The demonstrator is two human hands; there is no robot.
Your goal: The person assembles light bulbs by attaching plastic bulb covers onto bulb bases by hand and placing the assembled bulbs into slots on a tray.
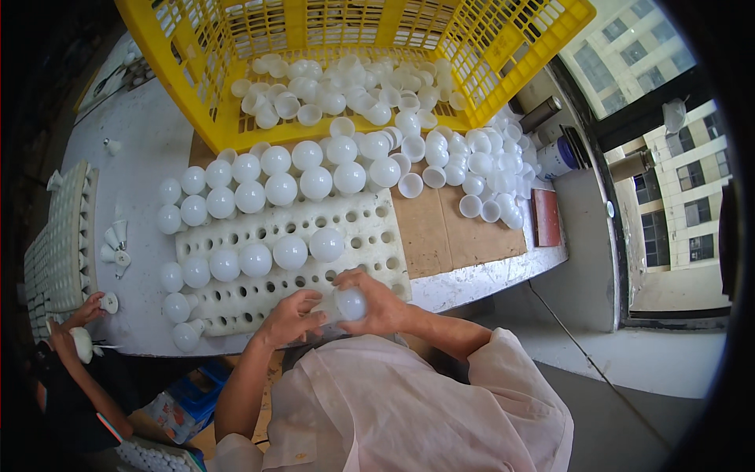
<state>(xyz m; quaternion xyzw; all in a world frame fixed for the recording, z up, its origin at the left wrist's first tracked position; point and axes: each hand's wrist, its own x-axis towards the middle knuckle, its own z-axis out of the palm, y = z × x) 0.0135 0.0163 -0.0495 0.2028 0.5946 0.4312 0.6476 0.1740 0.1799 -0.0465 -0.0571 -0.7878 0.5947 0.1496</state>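
Observation:
Just in front of my body, at the near edge of a white foam tray (311, 228) with rows of holes, I hold a white light bulb (351, 304). My right hand (376, 302) is wrapped round its round cover. The curled fingers of my left hand (292, 318) are at the bulb's other end, where the pale base is partly hidden. On the tray, two rows of bulbs with round white covers (281, 189) stand along the far side. A shorter row of bulbs (255, 259) crosses the middle, and a few bulbs (186, 337) lie tilted at the left edge.
A yellow plastic crate (216, 126) of loose white bulb covers lies at the back. More covers (480, 163) are heaped on brown cardboard (440, 228). At left, a co-worker's hand (88, 309) is by a bulb base, near another foam tray (63, 252). A window is at right.

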